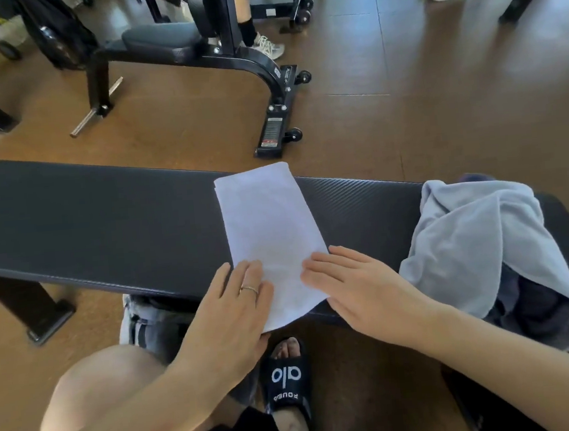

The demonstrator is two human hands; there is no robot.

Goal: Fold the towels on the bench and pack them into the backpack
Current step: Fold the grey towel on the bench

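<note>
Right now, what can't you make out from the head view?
- Backpack: possibly the striped grey thing under the bench; left hand and bench hide most of it.
- Dark fabric: mostly covered by the crumpled light blue towel.
- White towel's near edge: under both hands, right hand.

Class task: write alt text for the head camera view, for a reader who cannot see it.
A person's left hand and right hand press flat on the near end of a folded white towel lying across a black padded gym bench. A crumpled light grey towel lies to its right over dark fabric.
</note>
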